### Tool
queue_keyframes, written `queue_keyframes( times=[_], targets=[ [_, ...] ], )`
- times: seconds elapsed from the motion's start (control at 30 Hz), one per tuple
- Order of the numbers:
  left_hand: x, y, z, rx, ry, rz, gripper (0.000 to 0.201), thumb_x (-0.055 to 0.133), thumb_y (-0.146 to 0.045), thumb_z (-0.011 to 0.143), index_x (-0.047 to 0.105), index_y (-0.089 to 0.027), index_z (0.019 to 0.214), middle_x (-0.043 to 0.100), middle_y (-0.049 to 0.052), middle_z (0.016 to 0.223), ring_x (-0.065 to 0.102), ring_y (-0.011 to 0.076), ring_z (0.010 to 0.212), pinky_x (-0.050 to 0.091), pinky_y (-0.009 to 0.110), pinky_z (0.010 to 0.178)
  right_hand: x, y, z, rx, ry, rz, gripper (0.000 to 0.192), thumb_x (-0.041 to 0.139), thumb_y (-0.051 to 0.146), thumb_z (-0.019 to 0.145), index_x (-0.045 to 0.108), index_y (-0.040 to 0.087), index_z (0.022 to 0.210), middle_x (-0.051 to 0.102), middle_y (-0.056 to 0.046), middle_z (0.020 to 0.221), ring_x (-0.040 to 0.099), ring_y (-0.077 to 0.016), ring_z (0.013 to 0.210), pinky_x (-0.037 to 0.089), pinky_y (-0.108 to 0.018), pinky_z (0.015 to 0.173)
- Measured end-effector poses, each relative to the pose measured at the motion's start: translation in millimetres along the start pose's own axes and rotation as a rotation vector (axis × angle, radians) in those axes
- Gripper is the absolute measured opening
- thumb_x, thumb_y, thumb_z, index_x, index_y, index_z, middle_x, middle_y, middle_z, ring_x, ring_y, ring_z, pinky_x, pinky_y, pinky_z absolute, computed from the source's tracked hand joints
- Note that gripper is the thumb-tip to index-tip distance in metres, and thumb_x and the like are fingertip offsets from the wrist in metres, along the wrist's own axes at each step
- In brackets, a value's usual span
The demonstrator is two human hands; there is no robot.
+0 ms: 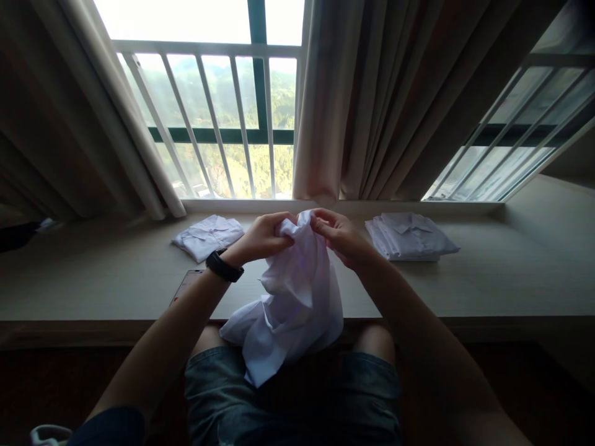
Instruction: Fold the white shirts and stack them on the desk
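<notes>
I hold a crumpled white shirt up in front of me with both hands. My left hand, with a black band on its wrist, grips the top edge from the left. My right hand pinches the same bunched top edge from the right. The rest of the shirt hangs down onto my lap over denim shorts.
A pale window ledge runs across in front of me. One folded white shirt lies on its left, a stack of folded white shirts on its right. A phone rests near my left forearm. Curtains and barred windows stand behind.
</notes>
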State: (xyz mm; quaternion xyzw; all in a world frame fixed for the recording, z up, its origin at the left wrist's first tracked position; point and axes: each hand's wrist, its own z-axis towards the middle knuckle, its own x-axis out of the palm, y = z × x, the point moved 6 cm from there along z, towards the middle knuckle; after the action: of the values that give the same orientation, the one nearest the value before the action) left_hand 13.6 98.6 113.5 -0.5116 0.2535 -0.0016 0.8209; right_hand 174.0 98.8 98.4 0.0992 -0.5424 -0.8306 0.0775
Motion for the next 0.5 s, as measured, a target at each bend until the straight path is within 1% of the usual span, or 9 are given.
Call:
queue_keyframes(
  times=[0.07, 0.1, 0.17, 0.23, 0.3, 0.33, 0.4, 0.47, 0.5],
  targets=[
    [-9.7, 11.2, -0.2, -0.114, -0.198, -0.098, 0.010, 0.068, -0.022, 0.067, 0.064, -0.015, 0.073, 0.058, -0.001, 0.066, 0.051, 0.0107, 0.060, 0.038, 0.021, 0.053, -4.3, 11.7, -24.4, -0.128, -0.237, -0.204, 0.022, 0.065, 0.038, 0.083, 0.066, 0.022, 0.098, 0.068, -0.007, 0.098, 0.065, -0.0214, 0.091, 0.056, -0.035, 0.077],
    [-14.2, 15.3, -1.1, -0.163, -0.294, -0.161, 0.010, 0.066, -0.022, 0.066, 0.062, -0.015, 0.070, 0.057, -0.002, 0.063, 0.050, 0.0099, 0.057, 0.037, 0.021, 0.052, -1.2, 18.6, -39.8, -0.204, -0.301, -0.304, 0.020, 0.062, 0.033, 0.083, 0.065, 0.023, 0.100, 0.067, -0.007, 0.101, 0.064, -0.0229, 0.095, 0.056, -0.038, 0.081],
    [-20.6, 18.5, -2.5, -0.216, -0.431, -0.268, 0.010, 0.065, -0.023, 0.066, 0.060, -0.015, 0.070, 0.056, -0.002, 0.062, 0.050, 0.0095, 0.056, 0.036, 0.021, 0.051, 14.7, 29.6, -70.2, -0.345, -0.294, -0.477, 0.030, 0.058, 0.028, 0.082, 0.062, 0.026, 0.111, 0.063, -0.009, 0.112, 0.061, -0.0275, 0.106, 0.054, -0.045, 0.088],
    [-24.4, 16.3, -2.5, -0.221, -0.501, -0.315, 0.011, 0.065, -0.024, 0.066, 0.061, -0.015, 0.069, 0.056, -0.002, 0.062, 0.051, 0.0093, 0.056, 0.037, 0.021, 0.052, 31.5, 36.5, -95.5, -0.469, -0.285, -0.629, 0.047, 0.060, 0.027, 0.079, 0.056, 0.029, 0.126, 0.057, -0.012, 0.124, 0.056, -0.0335, 0.117, 0.050, -0.055, 0.095],
    [-27.2, 11.6, -2.7, -0.209, -0.555, -0.314, 0.011, 0.066, -0.024, 0.067, 0.060, -0.015, 0.068, 0.056, -0.003, 0.062, 0.050, 0.0087, 0.055, 0.037, 0.021, 0.052, 43.6, 40.3, -109.6, -0.562, -0.335, -0.768, 0.059, 0.065, 0.027, 0.077, 0.051, 0.035, 0.135, 0.054, -0.012, 0.131, 0.051, -0.0378, 0.124, 0.045, -0.061, 0.100],
    [-27.7, 9.0, -3.2, -0.201, -0.573, -0.313, 0.011, 0.067, -0.024, 0.068, 0.059, -0.015, 0.067, 0.055, -0.003, 0.062, 0.050, 0.0084, 0.055, 0.036, 0.021, 0.052, 49.3, 40.2, -110.4, -0.585, -0.331, -0.824, 0.061, 0.066, 0.026, 0.078, 0.051, 0.037, 0.136, 0.053, -0.011, 0.133, 0.050, -0.0384, 0.125, 0.044, -0.061, 0.101],
    [-26.1, 3.4, -5.1, -0.193, -0.579, -0.330, 0.013, 0.068, -0.024, 0.069, 0.058, -0.015, 0.067, 0.055, -0.003, 0.062, 0.050, 0.0082, 0.055, 0.036, 0.021, 0.052, 58.4, 35.9, -99.8, -0.574, -0.255, -0.900, 0.059, 0.064, 0.022, 0.080, 0.054, 0.039, 0.136, 0.055, -0.010, 0.136, 0.052, -0.0373, 0.124, 0.044, -0.058, 0.101],
    [-22.7, -3.4, -9.0, -0.196, -0.548, -0.367, 0.014, 0.070, -0.023, 0.070, 0.058, -0.015, 0.067, 0.056, -0.003, 0.062, 0.051, 0.0084, 0.056, 0.038, 0.022, 0.053, 59.6, 29.0, -80.0, -0.509, -0.167, -0.908, 0.052, 0.059, 0.019, 0.084, 0.059, 0.034, 0.133, 0.058, -0.011, 0.134, 0.056, -0.0344, 0.119, 0.047, -0.052, 0.098],
    [-21.4, -7.1, -12.0, -0.203, -0.526, -0.385, 0.015, 0.071, -0.024, 0.071, 0.059, -0.015, 0.069, 0.056, -0.002, 0.063, 0.051, 0.0087, 0.056, 0.038, 0.022, 0.053, 56.0, 26.3, -69.5, -0.478, -0.151, -0.881, 0.046, 0.056, 0.017, 0.085, 0.063, 0.031, 0.128, 0.061, -0.011, 0.130, 0.059, -0.0325, 0.115, 0.048, -0.049, 0.096]
  ],
)
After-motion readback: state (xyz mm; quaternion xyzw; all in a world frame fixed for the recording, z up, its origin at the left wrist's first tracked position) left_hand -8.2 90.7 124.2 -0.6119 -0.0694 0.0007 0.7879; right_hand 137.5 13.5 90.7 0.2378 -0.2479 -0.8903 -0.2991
